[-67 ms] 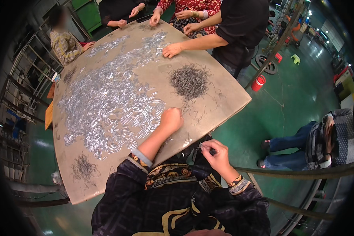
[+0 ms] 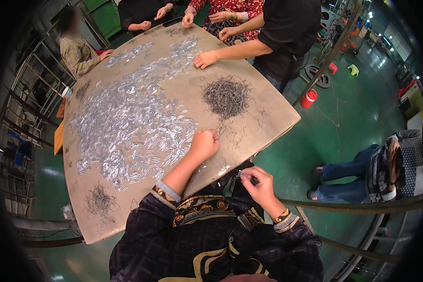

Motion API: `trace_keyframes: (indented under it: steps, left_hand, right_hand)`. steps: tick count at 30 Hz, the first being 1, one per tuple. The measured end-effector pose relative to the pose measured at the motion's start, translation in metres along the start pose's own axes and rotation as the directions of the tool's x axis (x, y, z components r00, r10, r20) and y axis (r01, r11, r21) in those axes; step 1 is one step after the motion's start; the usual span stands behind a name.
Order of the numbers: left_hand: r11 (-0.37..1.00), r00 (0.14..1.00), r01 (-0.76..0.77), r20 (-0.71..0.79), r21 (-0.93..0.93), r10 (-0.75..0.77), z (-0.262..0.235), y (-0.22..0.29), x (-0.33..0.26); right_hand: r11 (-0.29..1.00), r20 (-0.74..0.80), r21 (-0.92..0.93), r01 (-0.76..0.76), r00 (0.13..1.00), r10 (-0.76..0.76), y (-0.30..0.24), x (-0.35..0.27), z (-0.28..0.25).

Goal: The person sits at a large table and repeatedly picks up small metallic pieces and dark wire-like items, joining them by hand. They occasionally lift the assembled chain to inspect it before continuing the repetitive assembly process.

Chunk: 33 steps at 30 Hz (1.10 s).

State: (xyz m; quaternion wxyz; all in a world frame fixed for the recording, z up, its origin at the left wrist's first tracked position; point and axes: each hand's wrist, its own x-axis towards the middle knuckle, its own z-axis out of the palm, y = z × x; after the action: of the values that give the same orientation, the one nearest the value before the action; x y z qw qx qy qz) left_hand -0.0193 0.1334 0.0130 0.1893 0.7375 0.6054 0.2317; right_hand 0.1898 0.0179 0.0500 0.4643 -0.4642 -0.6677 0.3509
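1. Fingers of the left hand (image 2: 205, 143) are curled closed, set low over the tan tabletop (image 2: 277, 121) between the silvery spread and the dark wires; I cannot tell whether anything is inside them
2. Thumb and forefinger of the right hand (image 2: 259, 184) meet in a pinch just off the table's near edge, apparently on a small shiny piece (image 2: 240, 174); its exact form is too small to make out
3. Short silvery metal pieces (image 2: 134, 117) lie loose across the middle and left of the table, the nearest ones just left of the left hand
4. Tangled dark wire pieces (image 2: 226, 97) are heaped beyond that hand, slightly right, with strays between; a smaller dark heap (image 2: 100, 201) lies near left
5. For good handling, I would pinch near the end of one piece, lightly enough not to bend it, and bring the right hand back above the tabletop, where a dropped piece is easily recovered
6. Lifting single strays should avoid snags better than pulling from the tangle
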Motion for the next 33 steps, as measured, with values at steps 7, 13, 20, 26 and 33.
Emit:
trace_keyframes:
  steps: [7,13,20,26,33]
  left_hand:
    - [0.577,0.988,0.061,0.133,-0.814,0.083,-0.018,0.043,-0.081]
    - [0.647,0.996,-0.059,0.002,-0.760,0.093,-0.011,0.053,-0.097]
    - [0.749,0.958,-0.287,-0.186,-0.597,0.219,-0.017,0.062,-0.096]
    - [0.714,0.883,-0.470,-0.270,-0.519,0.385,-0.013,0.057,-0.104]
    - [0.719,0.852,-0.523,-0.264,-0.458,0.452,-0.012,0.053,-0.114]
  right_hand:
    - [0.999,0.025,-0.033,0.013,1.000,-0.012,0.003,0.002,0.002]
    - [0.998,0.038,-0.053,0.030,0.999,-0.028,0.003,0.005,0.006]
    - [0.994,0.087,-0.085,0.073,0.994,-0.065,0.001,0.004,0.007]
    - [0.989,0.057,0.016,0.145,0.988,-0.146,0.014,0.010,0.000]
    - [0.964,0.226,-0.208,0.166,0.967,-0.118,0.046,0.058,0.035]
